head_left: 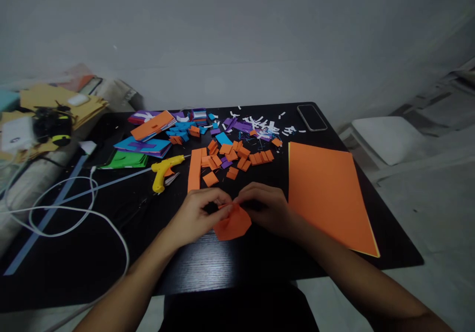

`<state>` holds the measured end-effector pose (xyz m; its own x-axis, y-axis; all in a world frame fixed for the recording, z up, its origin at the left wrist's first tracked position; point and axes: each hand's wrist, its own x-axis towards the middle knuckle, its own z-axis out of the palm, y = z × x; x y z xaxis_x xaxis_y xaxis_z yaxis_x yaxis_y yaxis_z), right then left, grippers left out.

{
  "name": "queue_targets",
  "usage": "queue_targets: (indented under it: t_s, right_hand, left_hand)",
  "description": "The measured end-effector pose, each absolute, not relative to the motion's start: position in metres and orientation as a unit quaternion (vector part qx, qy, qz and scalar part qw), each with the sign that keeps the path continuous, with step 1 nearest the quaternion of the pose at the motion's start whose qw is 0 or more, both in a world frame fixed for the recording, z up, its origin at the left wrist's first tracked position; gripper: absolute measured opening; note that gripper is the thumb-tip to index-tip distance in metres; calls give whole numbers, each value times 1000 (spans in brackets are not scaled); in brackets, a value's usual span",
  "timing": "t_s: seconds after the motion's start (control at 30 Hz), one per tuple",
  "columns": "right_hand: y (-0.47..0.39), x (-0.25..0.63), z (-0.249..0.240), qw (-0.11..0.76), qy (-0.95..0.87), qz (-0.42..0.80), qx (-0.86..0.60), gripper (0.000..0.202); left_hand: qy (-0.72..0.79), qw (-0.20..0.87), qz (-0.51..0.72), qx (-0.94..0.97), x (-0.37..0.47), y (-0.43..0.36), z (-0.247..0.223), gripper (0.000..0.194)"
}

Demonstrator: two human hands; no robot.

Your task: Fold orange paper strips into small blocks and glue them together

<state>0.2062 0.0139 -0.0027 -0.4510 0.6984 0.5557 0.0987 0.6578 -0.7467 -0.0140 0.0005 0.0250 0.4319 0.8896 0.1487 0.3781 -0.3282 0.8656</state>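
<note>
An orange paper piece (pixel 233 225) with a rounded lower edge is held between both hands above the front part of the black table. My left hand (pixel 200 215) pinches its upper left part between thumb and fingers. At its top right edge my right hand (pixel 265 208) grips it, with the fingertips of both hands nearly meeting. Just beyond the hands lie many small folded orange pieces (pixel 232 173). An orange strip (pixel 194 169) lies flat behind my left hand.
A yellow glue gun (pixel 162 171) lies left, near dark-handled scissors (pixel 172 178). Large orange sheets (pixel 326 193) lie right, below a phone (pixel 311 117). Paper scraps (pixel 263 126), folded stacks (pixel 144 146) and a white cable (pixel 111 223) also cover parts of the black table (pixel 274 262).
</note>
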Motion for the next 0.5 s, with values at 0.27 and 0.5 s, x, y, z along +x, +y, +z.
queue_targets:
  t_s: [0.27,0.5]
  right_hand:
    - [13,205,-2,437,-795,329,-261,8]
    - [15,207,-3,429,-799,337,-253,10]
  left_hand:
    - [409,419,284,759,-16,0,26,14]
    - [414,443,265,750,-16,1,24,15]
